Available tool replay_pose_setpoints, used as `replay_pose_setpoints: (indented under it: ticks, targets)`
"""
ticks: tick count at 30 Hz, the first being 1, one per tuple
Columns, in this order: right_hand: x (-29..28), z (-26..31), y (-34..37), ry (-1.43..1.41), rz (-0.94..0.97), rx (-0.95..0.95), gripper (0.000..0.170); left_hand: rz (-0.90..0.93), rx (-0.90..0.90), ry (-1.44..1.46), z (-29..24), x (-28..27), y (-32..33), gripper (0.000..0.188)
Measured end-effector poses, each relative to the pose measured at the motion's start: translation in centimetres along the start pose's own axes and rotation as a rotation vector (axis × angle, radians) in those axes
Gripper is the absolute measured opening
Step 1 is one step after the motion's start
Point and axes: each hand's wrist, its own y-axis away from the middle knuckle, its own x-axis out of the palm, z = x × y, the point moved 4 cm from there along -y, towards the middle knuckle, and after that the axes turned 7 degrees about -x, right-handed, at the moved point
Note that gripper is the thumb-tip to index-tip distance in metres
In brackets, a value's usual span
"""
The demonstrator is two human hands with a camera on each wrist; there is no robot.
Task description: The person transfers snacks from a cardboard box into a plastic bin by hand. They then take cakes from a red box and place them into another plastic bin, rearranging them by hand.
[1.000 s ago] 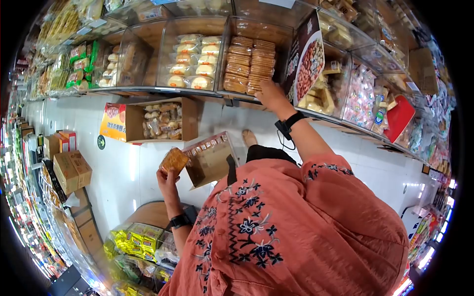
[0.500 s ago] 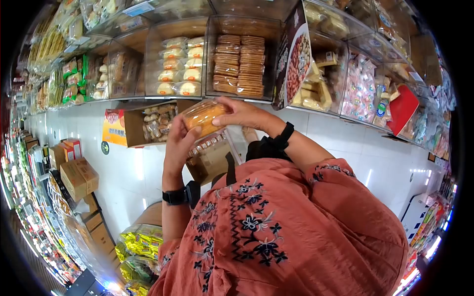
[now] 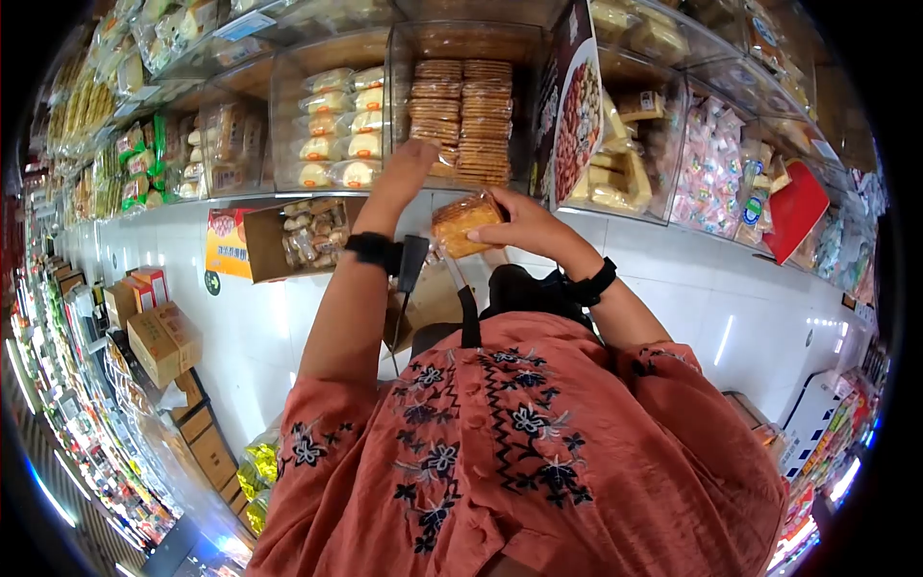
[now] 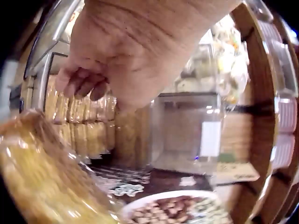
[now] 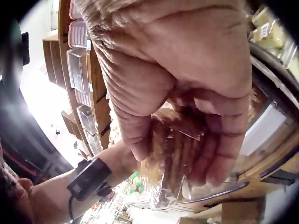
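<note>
Seen from above, a person in an embroidered coral shirt stands at a store shelf. Just below the centre of the frame, the right hand [image 3: 524, 229] grips one clear-wrapped pack of golden-brown biscuits [image 3: 461, 229], thumb across its front. The left hand [image 3: 409, 168] reaches to the lower left of a clear-sided bin [image 3: 527, 106] at upper centre; its fingers are curled near the packs there, but whether they grasp one cannot be told. Inside the bin, two columns of similar packs [image 3: 486, 115] already stand side by side, with a bare strip at their right. The stacking looks largely done; the pack in the right hand is outside the bin, not yet among them. Below it, partly hidden by the left forearm, is an open carton [image 3: 423, 308], whose contents cannot be made out.
</note>
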Motion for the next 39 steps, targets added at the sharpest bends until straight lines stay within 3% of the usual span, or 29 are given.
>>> replay_pose_setpoints:
  ticks: [1,4,7,10,13,14,19,22,25,29,32,35,39]
  targets:
    - [-0.2,-0.1,0.2,0.029,-0.027,-0.021,0.062,-0.040,0.066,-0.214,0.4,0.8,-1.4,0.048]
    - [-0.6,-0.1,0.9,0.082,-0.088,-0.063,0.057,0.169,0.161,-0.712,1.8,3.4,-5.0,0.055]
    - [-0.9,-1.0,1.1,0.121,-0.083,-0.037,0.054,0.228,-0.109,-0.699,1.8,3.6,-4.0,0.063]
    - [-0.8,-1.8,1.0,0.156,-0.064,0.019,0.052,0.310,-0.169,-0.649,3.1,4.4,-4.4,0.066]
    - [-0.7,-2.8,1.0,0.171,-0.065,0.028,0.050,0.349,-0.015,-0.656,8.4,6.2,-7.7,0.065]
    - [-0.7,-3.2,0.9,0.174,-0.068,0.022,0.049,0.351,-0.042,-0.643,8.4,6.2,-7.8,0.065]
    - [-0.5,-2.9,0.8,0.189,-0.073,0.004,0.049,0.333,-0.104,-0.638,4.6,5.3,-5.6,0.063]
    - [-0.5,-3.2,0.6,0.232,-0.085,0.027,0.052,0.419,-0.186,-0.642,4.3,5.4,-6.2,0.063]
    - [-0.4,-2.8,0.3,0.216,-0.113,0.012,0.055,0.418,-0.007,-0.685,4.2,5.0,-6.5,0.062]
    - [-0.3,-3.8,-1.0,0.210,-0.147,-0.092,0.051,0.432,0.052,-0.817,1.4,2.3,-5.8,0.056]
    - [-0.2,-2.3,-1.8,0.258,-0.272,-0.155,0.050,0.127,0.186,-0.279,-2.5,-2.6,-0.5,0.043]
    - [0.3,0.7,-2.6,0.398,-0.427,-0.297,0.046,0.026,0.215,-0.040,-3.4,-4.4,1.8,0.040]
    - [0.9,3.1,-4.7,0.559,-0.450,-0.431,0.045,-0.111,0.247,-0.084,-2.1,-5.1,1.8,0.039]
